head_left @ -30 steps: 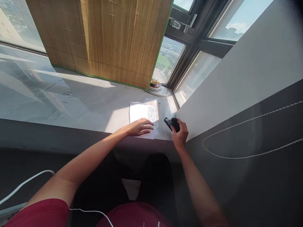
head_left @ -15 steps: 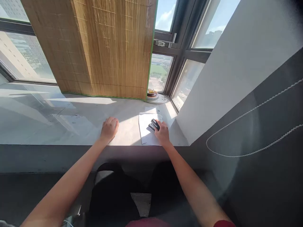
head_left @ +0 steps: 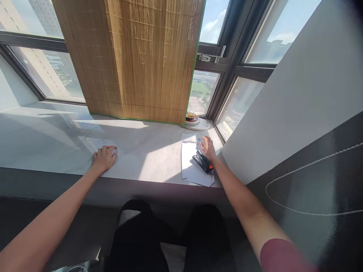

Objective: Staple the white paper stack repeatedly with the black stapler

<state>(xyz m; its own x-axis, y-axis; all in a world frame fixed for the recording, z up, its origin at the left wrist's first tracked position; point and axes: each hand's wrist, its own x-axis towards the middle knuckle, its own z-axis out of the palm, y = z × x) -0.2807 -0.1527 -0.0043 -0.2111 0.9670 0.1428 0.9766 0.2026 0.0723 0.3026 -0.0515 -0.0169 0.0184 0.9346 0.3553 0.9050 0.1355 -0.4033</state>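
My left hand (head_left: pixel 104 158) lies palm down on the white sill at the left, its fingers stretched out and apart. Just beyond its fingertips, small dark specks show on a pale patch. At the right, a black stapler (head_left: pixel 203 162) with an orange part at its back end rests on a stack of white paper (head_left: pixel 188 170). My right hand (head_left: pixel 208 148) is just past the stapler, over the far right part of the paper. Its fingers are curved and apart, with nothing seen in them.
A stack of plates (head_left: pixel 195 122) stands in the window corner. A bamboo blind (head_left: pixel 138 64) hangs down to the sill (head_left: pixel 127 162). To the right are a slanting white wall (head_left: pixel 272 113) and a looped bead cord (head_left: pixel 272 200).
My right hand has let go of the stapler, which now lies on the paper, and has moved farther away beyond it. My left hand has slid left and opened. The view has shifted.
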